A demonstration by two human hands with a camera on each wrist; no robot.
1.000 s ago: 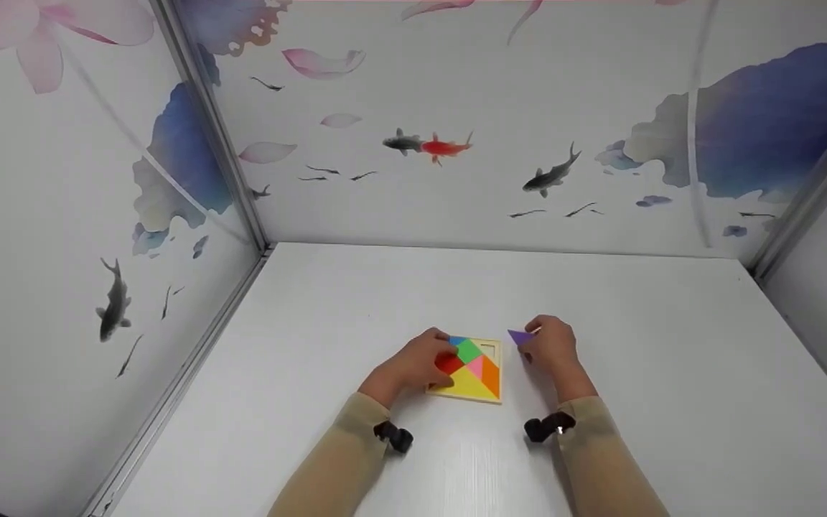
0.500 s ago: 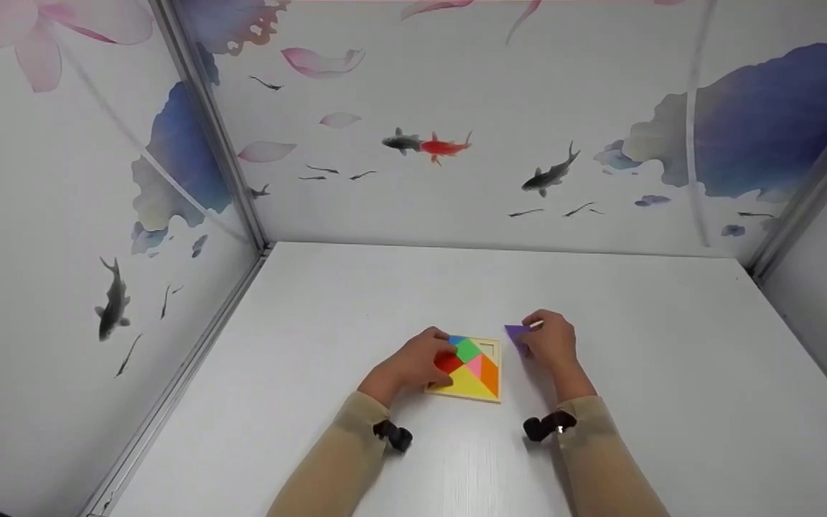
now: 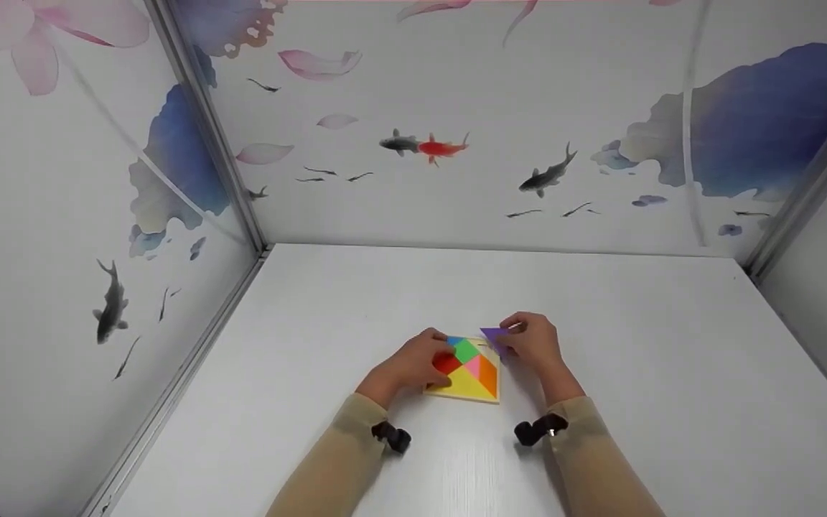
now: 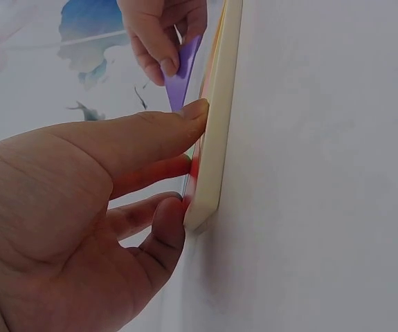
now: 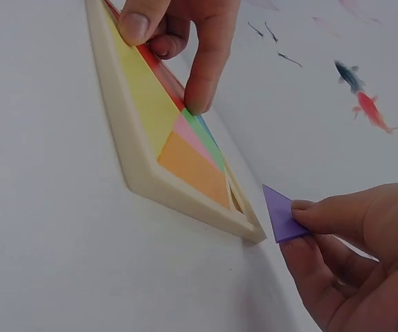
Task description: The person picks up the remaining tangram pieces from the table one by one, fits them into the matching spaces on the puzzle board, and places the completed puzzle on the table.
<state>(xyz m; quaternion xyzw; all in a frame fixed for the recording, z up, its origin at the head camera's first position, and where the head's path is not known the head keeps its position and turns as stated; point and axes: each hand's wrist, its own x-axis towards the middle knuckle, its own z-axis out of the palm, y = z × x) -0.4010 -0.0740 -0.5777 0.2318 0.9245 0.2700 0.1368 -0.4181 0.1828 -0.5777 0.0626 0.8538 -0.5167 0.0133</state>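
Note:
A square wooden tangram tray (image 3: 474, 401) lies on the white table, filled with flat coloured pieces. My left hand (image 3: 417, 359) holds its left side, thumb on the yellow piece (image 5: 143, 104) and index fingertip by the green piece (image 5: 193, 119). Between thumb and fingers, my right hand (image 3: 537, 346) pinches a purple triangle (image 5: 282, 220), held just off the tray's far right corner in the right wrist view. That corner shows a bare recess (image 5: 236, 199) beside the orange piece (image 5: 193, 169). From the left wrist, the purple triangle (image 4: 179, 77) appears beyond my thumb.
White panels printed with fish and lotus surround the white table (image 3: 356, 287) at the back and sides, joined by grey metal strips (image 3: 205, 122). Small black cameras (image 3: 393, 436) are strapped to both wrists.
My right hand has turned the purple triangle and carried it left, so that it now overlaps the tray's far right corner in the head view. The left hand and tray have stayed put.

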